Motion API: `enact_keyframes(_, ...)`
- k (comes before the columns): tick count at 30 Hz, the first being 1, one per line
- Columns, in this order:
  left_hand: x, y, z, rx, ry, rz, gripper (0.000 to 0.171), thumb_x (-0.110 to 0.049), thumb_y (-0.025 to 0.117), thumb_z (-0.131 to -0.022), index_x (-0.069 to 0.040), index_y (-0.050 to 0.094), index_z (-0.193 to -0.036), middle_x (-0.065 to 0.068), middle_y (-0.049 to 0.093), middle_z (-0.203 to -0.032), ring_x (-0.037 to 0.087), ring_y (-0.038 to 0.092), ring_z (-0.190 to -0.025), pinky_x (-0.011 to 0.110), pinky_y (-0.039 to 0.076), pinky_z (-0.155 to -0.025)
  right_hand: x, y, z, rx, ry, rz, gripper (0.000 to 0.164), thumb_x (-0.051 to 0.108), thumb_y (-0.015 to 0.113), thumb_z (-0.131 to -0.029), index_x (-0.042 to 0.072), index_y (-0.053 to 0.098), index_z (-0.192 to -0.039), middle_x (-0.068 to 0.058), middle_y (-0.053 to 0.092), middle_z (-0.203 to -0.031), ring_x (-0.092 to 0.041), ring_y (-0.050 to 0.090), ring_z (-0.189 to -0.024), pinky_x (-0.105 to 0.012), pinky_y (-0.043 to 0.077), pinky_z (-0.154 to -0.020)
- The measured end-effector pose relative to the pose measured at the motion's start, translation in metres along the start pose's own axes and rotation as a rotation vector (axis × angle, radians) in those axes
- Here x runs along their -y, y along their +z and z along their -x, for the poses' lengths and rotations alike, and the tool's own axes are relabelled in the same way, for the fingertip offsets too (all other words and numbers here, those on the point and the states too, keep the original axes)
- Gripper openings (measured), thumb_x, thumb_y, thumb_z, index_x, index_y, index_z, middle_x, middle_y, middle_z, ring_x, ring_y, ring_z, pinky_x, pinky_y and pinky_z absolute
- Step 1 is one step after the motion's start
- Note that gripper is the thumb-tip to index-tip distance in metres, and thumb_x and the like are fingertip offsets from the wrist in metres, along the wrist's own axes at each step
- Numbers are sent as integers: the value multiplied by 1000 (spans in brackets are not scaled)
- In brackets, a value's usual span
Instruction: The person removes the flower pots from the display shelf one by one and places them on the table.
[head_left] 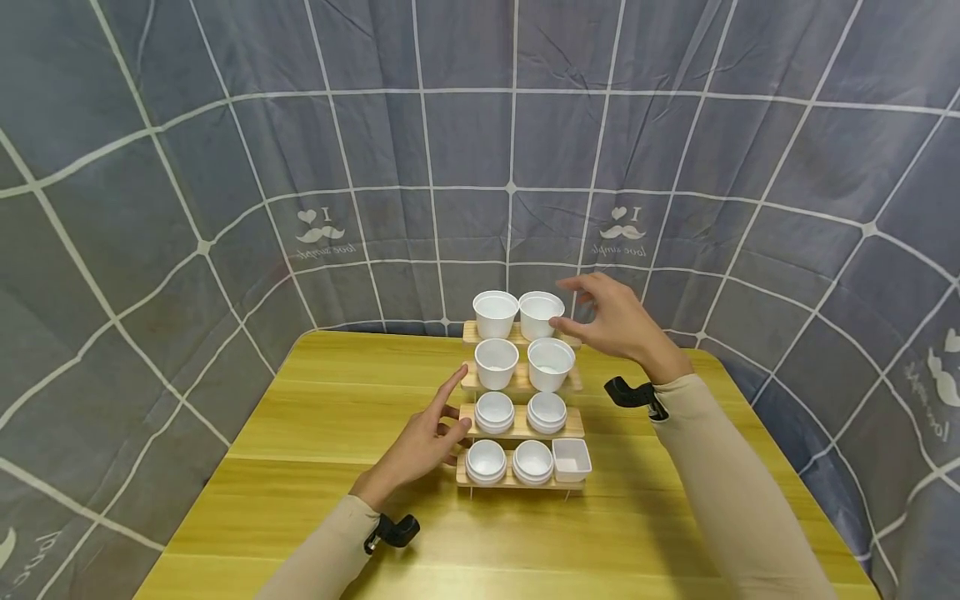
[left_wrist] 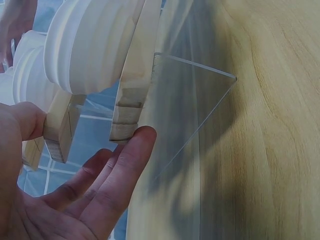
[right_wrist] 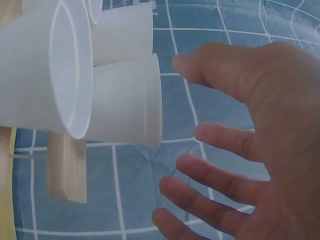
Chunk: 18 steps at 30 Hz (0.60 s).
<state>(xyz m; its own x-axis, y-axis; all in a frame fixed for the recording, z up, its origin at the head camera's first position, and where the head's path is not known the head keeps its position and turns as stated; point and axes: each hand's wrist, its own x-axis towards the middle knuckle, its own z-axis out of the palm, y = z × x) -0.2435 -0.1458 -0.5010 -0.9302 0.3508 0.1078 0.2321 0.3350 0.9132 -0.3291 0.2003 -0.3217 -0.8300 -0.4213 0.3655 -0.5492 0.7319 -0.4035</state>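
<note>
A four-tier wooden stand holds white cups in rows. My left hand is at the stand's left side. In the left wrist view its thumb touches the end of one wooden shelf, and a fingertip meets the end of the lower one. Up at the top tier, my right hand is spread with nothing in it, just right of the top right cup. The right wrist view has its thumb and fingers apart, facing the rim of a white cup across a small gap.
Another tall cup stands top left, with two more below. Short round tubs fill the lower tiers, and a square cup sits at bottom right. The stand is on a wooden table with a grey grid curtain behind.
</note>
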Motion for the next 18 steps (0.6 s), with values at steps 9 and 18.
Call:
enact_keyframes(9, 1, 0, 0, -6, -11, 7, 84, -29, 68, -120, -57, 20, -184, 29, 68, -142, 26, 84, -100, 46, 76, -71, 0, 3, -19, 98, 22, -22, 78, 43, 92, -102, 12, 63, -167, -22, 64, -161, -45, 70, -137, -64, 62, -113)
enact_keyframes(18, 1, 1, 0, -6, -12, 16, 84, -30, 68, -119, -58, 20, -183, 27, 68, -140, 26, 84, -100, 45, 76, -71, 0, 8, -31, 149, 24, -46, 87, 46, 92, -100, 11, 58, -171, -19, 59, -172, -47, 67, -144, -66, 59, -119)
